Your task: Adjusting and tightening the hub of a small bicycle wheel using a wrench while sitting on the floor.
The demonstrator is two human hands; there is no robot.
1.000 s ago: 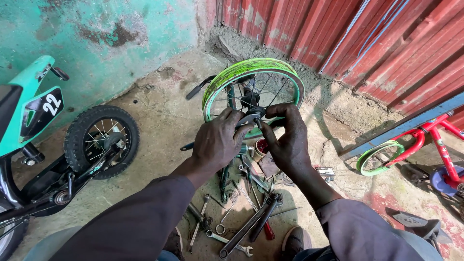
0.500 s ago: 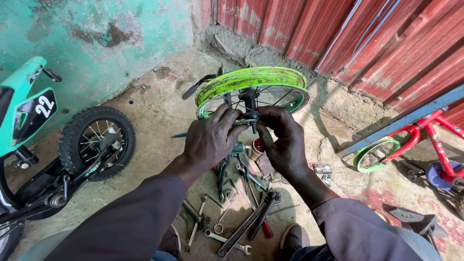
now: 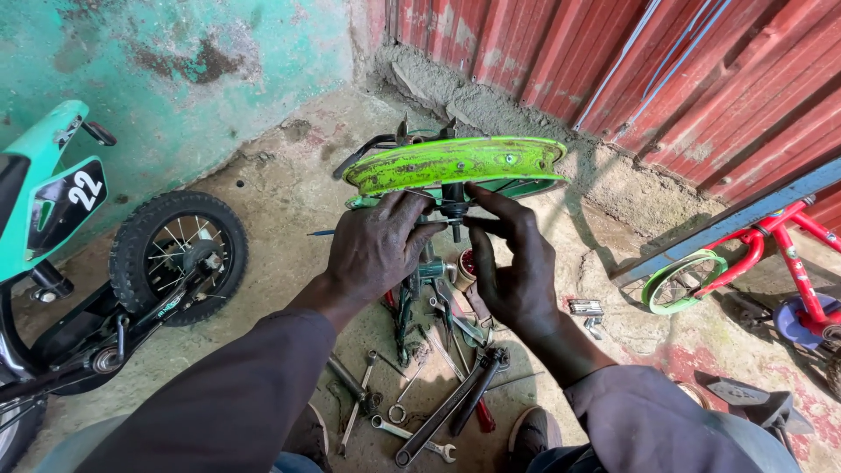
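Observation:
I hold a small green bicycle wheel rim point(image 3: 455, 162) with spokes, tilted almost flat so its outer edge faces me. My left hand point(image 3: 378, 245) grips the spokes and the hub from the left. My right hand point(image 3: 512, 263) holds the hub axle point(image 3: 455, 210) from the right, fingers curled around it. Both arms wear dark sleeves.
Spanners, pliers and other hand tools point(image 3: 429, 394) lie scattered on the concrete ground below my hands. A teal child's bike with a black tyre point(image 3: 180, 258) stands at the left. A red child's bike with a green wheel point(image 3: 679, 282) leans by the red corrugated wall point(image 3: 683, 70) at right.
The wheel has tipped from nearly upright, spokes facing me, to almost flat and edge-on. Both hands stayed on the hub and rose slightly with it.

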